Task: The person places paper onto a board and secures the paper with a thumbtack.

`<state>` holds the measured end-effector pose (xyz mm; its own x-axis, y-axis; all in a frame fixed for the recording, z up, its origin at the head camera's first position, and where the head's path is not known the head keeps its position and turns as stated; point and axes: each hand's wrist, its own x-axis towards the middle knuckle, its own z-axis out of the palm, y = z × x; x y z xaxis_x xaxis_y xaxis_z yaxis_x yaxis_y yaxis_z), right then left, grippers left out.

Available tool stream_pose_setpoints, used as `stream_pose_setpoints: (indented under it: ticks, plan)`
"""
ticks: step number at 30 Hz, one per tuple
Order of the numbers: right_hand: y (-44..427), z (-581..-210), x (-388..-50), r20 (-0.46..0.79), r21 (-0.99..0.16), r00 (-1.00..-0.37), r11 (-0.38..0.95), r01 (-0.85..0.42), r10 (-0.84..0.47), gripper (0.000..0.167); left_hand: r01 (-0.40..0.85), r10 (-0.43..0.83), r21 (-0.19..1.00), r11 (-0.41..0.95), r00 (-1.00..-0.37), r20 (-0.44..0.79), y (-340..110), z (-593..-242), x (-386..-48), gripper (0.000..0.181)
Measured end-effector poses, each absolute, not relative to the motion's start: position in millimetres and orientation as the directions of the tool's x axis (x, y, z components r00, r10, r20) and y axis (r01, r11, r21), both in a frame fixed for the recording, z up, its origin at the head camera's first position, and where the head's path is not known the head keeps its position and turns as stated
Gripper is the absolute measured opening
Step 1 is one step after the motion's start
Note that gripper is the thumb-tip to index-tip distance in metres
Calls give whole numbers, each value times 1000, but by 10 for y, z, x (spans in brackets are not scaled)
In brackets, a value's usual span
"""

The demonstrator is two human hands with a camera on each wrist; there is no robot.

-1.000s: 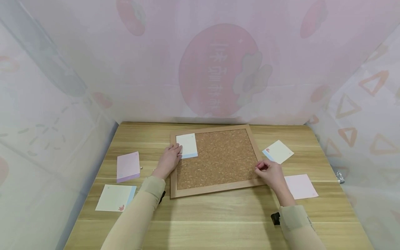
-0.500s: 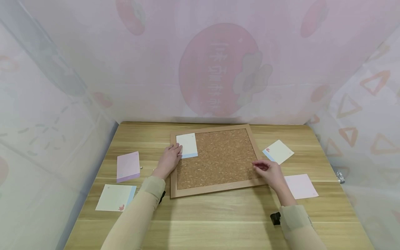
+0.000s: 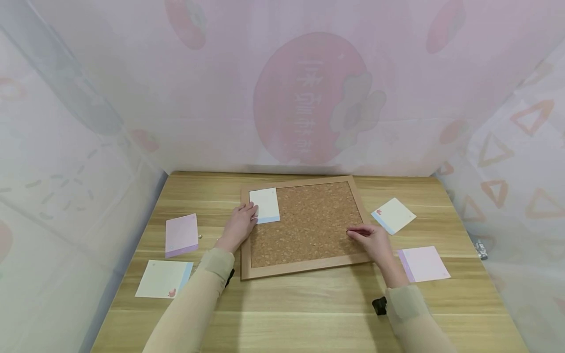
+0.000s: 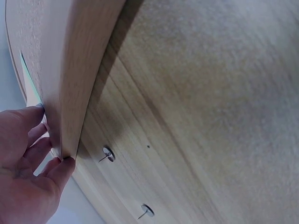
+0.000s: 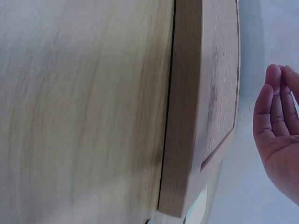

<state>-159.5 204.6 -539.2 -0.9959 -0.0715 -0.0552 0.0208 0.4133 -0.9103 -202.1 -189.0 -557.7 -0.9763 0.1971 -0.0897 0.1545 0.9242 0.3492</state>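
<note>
A cork board (image 3: 309, 220) in a wooden frame lies slightly turned on the table. On its upper left corner area is a cream card (image 3: 267, 203) with a blue band. My left hand (image 3: 238, 226) rests over the board's left edge, fingers loosely extended, touching the card and, in the left wrist view, the wooden frame (image 4: 77, 70). Over the board's right part, my right hand (image 3: 372, 241) holds thumb and fingertips together, with a tiny dark object at their tips. The right wrist view shows the right hand (image 5: 280, 119) raised above the board; the object is hidden there.
Left of the board lie a pink card (image 3: 181, 234) and a cream card (image 3: 162, 278); to the right, another cream card (image 3: 394, 215) and a pink card (image 3: 425, 264). Two flat-headed pins, one nearer (image 4: 108, 154) and one farther (image 4: 147, 210), lie beside the frame.
My right hand has moved left from the frame's right edge to over the cork, fingertips still together. The left hand and the card beneath it have stayed in place.
</note>
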Motion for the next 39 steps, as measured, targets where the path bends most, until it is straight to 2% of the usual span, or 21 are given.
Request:
stream_pose_setpoints:
  ticks: [8,14,21,29,33,39]
  plan:
    - [1709,-5156,-1634,-39,-915,-994,404,-7,-106,20,168,207,352,921,-975,-76,-1919,-5576,-2014,48]
    - [1599,-5380,-1755,-67,-931,-996,364,43,-56,24,169,206,363,916,-976,-66,-1920,-5565,-2008,47]
    - [1415,-5461,-1813,-67,-958,-995,284,43,-75,26,174,205,371,912,-978,-45,-1915,-5536,-1996,46]
    - [1243,-5467,-1889,-246,-969,-968,24,246,-49,34,186,211,366,912,-977,-29,-1909,-5519,-2001,46]
    - [1169,-5437,-1911,-308,-951,-951,-14,308,-38,33,184,208,364,913,-978,-27,-1915,-5558,-2010,46]
    - [1053,-5413,-1942,-295,-955,-954,-19,296,-41,34,187,207,363,913,-978,-15,-1903,-5581,-2002,45]
